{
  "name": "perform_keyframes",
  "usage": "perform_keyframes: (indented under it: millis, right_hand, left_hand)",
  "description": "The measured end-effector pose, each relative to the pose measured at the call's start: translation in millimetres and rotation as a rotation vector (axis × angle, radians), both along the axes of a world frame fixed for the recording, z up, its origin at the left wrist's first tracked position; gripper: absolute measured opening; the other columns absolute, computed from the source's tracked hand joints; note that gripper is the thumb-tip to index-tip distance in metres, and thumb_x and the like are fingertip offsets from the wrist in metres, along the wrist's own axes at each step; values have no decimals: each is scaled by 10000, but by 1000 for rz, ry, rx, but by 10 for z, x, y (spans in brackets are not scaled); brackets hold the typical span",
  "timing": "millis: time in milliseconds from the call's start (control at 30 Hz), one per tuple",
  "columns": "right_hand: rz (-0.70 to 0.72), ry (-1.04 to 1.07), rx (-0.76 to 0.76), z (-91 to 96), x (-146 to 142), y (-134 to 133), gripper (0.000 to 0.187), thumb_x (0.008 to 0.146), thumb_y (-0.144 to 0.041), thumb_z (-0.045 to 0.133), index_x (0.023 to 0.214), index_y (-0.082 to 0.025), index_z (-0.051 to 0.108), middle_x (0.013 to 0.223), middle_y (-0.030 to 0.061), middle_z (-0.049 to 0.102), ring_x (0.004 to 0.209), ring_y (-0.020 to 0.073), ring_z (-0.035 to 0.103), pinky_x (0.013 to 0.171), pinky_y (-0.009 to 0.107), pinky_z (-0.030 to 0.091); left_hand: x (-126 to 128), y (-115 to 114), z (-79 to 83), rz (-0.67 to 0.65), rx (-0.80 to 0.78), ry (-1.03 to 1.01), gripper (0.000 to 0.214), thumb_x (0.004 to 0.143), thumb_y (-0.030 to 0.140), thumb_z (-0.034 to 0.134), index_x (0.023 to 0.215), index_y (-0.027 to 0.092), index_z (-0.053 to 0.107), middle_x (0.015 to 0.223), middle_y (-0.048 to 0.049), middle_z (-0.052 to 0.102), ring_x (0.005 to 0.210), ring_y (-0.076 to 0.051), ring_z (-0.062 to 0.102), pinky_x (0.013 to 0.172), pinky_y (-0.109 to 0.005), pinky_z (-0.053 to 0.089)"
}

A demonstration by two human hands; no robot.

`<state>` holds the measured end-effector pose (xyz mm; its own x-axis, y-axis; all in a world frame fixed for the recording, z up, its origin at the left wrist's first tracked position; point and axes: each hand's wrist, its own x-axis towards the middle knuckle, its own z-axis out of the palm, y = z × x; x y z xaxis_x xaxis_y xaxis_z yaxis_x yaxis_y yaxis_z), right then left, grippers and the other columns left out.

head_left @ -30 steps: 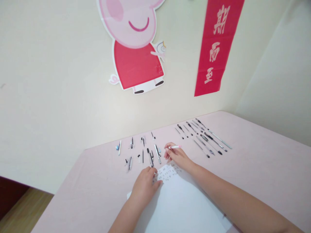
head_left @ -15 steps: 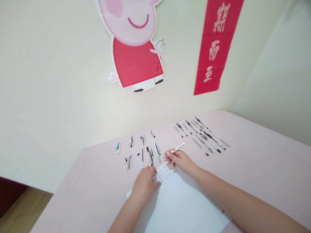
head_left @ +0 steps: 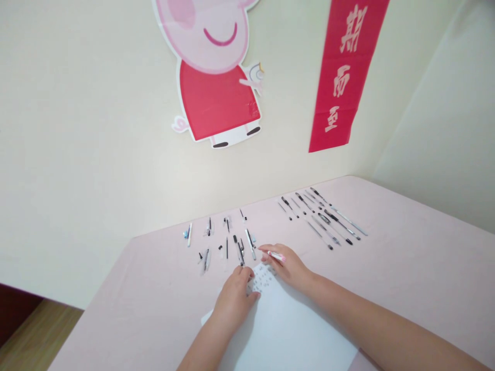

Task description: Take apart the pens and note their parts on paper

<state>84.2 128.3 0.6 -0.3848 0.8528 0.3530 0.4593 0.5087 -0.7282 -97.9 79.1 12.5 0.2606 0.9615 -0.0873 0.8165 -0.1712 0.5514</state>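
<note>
My right hand (head_left: 292,269) is closed around a white pen with a pink end (head_left: 277,255), just above the far edge of a sheet of white paper (head_left: 288,324). Its tip is hidden by my fingers or too small to make out. Small dark handwritten marks (head_left: 263,278) cover the sheet's far part. My left hand (head_left: 235,296) rests on the paper's left side, thumb and fingers apart, holding nothing. Just beyond it lie a dark-capped pen (head_left: 238,250) and a pale pen barrel (head_left: 250,243) with small parts beside it.
Several pen pieces and caps, among them a white pen barrel (head_left: 190,235), lie in groups at the table's back left. Pens and refills (head_left: 327,226) lie in slanted rows at back right. The pink table (head_left: 154,299) meets the wall, which bears a pig cutout (head_left: 220,103) and red banner (head_left: 344,77).
The pen in my right hand has swung: its pink end is now lower and nearer me. My left hand has shifted slightly to the right, and the paper appears to have moved a little.
</note>
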Motion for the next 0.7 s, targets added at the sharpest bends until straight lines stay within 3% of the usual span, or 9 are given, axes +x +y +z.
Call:
perform_keyframes:
  millis: [267, 467, 700]
  right_hand:
    - [2, 240, -178, 4, -37, 7, 313, 867, -374, 449, 942, -157, 663, 899, 81, 671, 797, 172, 605, 734, 298, 456]
    - [-26, 349, -341, -24, -21, 23, 320, 844, -410, 456, 938, -160, 632, 825, 56, 643, 699, 145, 575, 567, 239, 442]
    - [-68, 390, -414, 1, -14, -33, 160, 737, -288, 568, 850, -175, 568, 725, 6, 576, 652, 132, 526, 547, 231, 414]
  left_hand:
    - [-101, 83, 54, 19, -28, -82, 243, 694, 47, 416, 869, 188, 509, 802, -29, 562, 756, -168, 531, 697, -264, 376]
    - [-43, 100, -62, 17, -83, -164, 257, 689, 27, 400, 858, 181, 517, 695, 7, 534, 668, -142, 509, 637, -237, 365]
    - [17, 98, -198, 60, -43, -244, 234, 688, 28, 409, 837, 183, 503, 663, 21, 507, 634, -134, 493, 610, -234, 360]
